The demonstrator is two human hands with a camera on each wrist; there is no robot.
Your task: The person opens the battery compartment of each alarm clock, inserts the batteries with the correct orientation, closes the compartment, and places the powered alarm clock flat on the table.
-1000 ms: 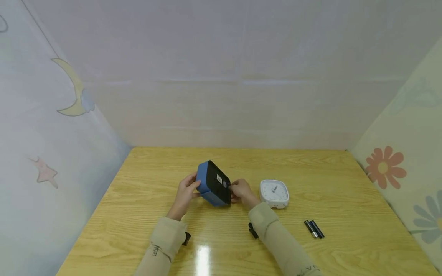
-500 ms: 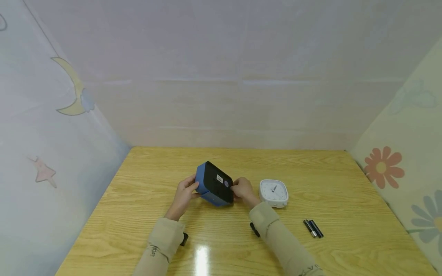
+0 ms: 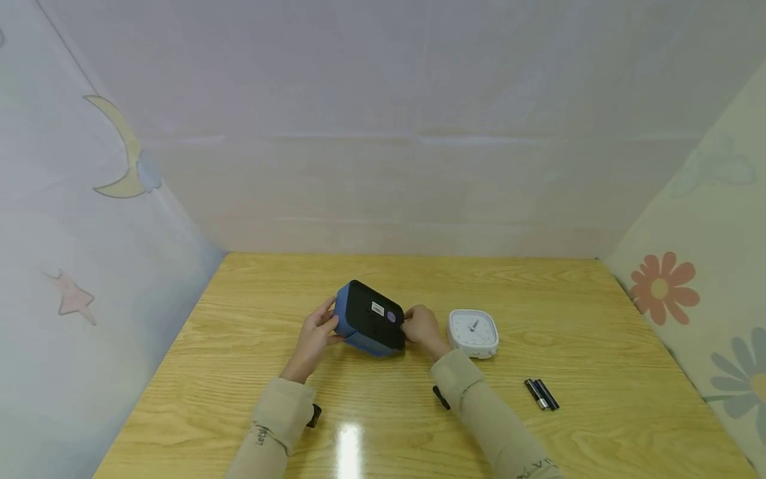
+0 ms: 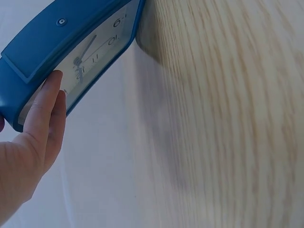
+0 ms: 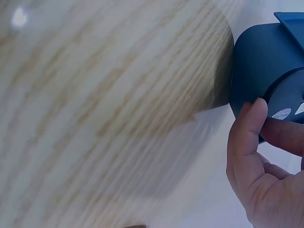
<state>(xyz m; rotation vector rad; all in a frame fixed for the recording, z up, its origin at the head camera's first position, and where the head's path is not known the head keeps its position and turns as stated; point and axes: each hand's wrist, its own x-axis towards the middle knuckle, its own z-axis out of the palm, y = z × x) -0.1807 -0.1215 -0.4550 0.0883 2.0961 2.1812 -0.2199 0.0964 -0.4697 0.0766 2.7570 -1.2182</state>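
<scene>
A blue alarm clock (image 3: 374, 346) is tilted over the table, its black back (image 3: 368, 322) turned up with a white label and a purple sticker. My left hand (image 3: 311, 339) grips its left end; in the left wrist view the fingers (image 4: 43, 107) lie across the edge of the pale dial (image 4: 85, 61). At the opposite end, my right hand (image 3: 421, 328) has curled fingers at the edge of the back. The right wrist view shows thumb and forefinger pinching at the rim of the black back (image 5: 285, 97), the pinched spot itself hidden by the fingers.
A white alarm clock (image 3: 473, 330) lies face up right of my right hand. Two dark batteries (image 3: 535, 394) lie side by side farther right and nearer me. Patterned cloth walls (image 3: 383, 186) border the wooden table (image 3: 239, 306).
The blue clock has turned slightly, its back now facing up more, and has shifted a little left with my left hand. My right hand stays at its right edge.
</scene>
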